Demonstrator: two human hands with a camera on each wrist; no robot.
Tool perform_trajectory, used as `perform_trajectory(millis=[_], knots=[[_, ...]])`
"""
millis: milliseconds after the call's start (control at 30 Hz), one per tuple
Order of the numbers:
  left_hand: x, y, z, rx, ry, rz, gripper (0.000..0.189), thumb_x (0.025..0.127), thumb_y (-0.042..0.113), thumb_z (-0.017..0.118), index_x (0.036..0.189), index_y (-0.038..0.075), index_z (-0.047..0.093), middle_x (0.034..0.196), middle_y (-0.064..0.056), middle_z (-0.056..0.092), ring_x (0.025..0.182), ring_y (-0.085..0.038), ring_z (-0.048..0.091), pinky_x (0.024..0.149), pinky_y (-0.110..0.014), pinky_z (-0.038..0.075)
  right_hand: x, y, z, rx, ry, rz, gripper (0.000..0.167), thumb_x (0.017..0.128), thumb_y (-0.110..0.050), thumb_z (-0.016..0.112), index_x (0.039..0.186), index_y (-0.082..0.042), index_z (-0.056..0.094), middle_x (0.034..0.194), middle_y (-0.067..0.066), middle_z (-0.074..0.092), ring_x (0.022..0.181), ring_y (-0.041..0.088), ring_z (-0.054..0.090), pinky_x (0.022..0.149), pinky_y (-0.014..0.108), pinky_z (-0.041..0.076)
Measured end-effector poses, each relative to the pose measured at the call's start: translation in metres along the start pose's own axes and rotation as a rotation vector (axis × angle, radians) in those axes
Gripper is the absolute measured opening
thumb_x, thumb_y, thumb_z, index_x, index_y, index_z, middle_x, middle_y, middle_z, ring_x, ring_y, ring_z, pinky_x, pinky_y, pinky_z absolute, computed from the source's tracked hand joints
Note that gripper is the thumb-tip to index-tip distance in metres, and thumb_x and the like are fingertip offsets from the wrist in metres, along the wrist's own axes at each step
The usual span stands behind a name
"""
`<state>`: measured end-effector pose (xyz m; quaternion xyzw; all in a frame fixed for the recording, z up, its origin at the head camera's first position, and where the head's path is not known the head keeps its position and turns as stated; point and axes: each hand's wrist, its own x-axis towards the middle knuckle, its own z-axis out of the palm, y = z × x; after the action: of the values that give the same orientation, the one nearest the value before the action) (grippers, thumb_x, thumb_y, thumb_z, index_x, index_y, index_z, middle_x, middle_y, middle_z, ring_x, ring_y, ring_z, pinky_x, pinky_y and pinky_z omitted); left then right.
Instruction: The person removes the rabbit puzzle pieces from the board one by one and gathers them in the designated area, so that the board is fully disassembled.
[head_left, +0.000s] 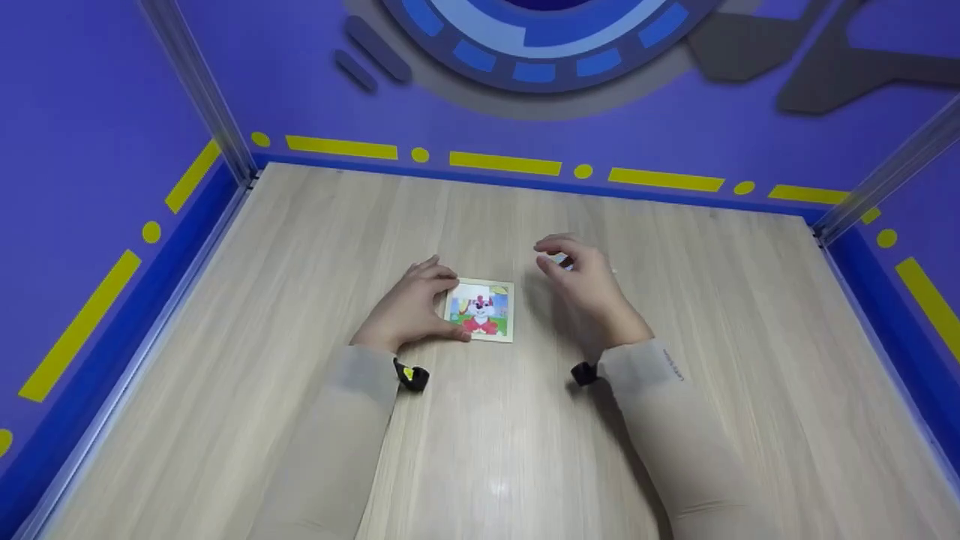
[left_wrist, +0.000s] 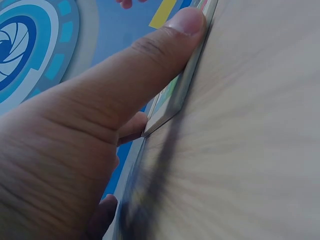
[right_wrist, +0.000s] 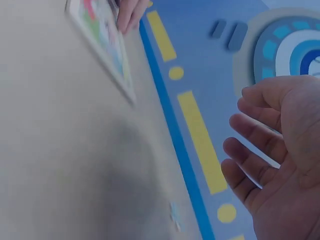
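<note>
The flat, square, cartoon-printed panel with a cream border (head_left: pixel 481 313) lies near the centre of the head view, on the pale wood-grain table (head_left: pixel 465 465). The left hand (head_left: pixel 407 306) grips it from its left side: thumb at the lower edge, fingertip at the upper left corner. The right hand (head_left: pixel 589 281) is raised right of centre, fingers loosely bent, holding nothing. A small, blurred, pale blue-and-white piece (right_wrist: pixel 175 216) lies at the lower centre of the right wrist view; its material cannot be told.

Handling: the panel is probably light and stiff, and may slide if pushed from one side. Hold it by opposite border edges; avoid pressing on the printed face. The piece is presumably thin and very light; pinch it by its edges.
</note>
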<state>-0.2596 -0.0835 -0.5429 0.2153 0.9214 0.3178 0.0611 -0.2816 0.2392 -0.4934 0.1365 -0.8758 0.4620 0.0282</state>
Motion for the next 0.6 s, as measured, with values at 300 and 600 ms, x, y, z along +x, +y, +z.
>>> perform_trajectory(millis=[300,600], knots=[[0.003,0.005,0.003,-0.009,-0.013,-0.033,0.108,0.071,0.059,0.106,0.157,0.008,0.067,0.168,-0.003,0.06,0.179,-0.029,0.023,0.149,-0.05,0.019,-0.004,0.003,0.022,0.021,-0.039,0.025,0.034,0.109,-0.014,0.07,0.14,-0.003,0.078,0.143,0.015,0.074,0.129,0.033,0.068,0.111,0.05,0.059],[-0.001,0.001,-0.002,-0.007,-0.011,-0.057,0.109,0.071,0.06,0.105,0.159,0.009,0.066,0.17,-0.002,0.058,0.179,-0.029,0.022,0.147,-0.052,0.025,-0.007,0.007,0.054,-0.048,-0.165,0.015,0.038,0.109,-0.019,0.072,0.145,-0.007,0.076,0.147,0.013,0.075,0.134,0.032,0.07,0.121,0.053,0.057]])
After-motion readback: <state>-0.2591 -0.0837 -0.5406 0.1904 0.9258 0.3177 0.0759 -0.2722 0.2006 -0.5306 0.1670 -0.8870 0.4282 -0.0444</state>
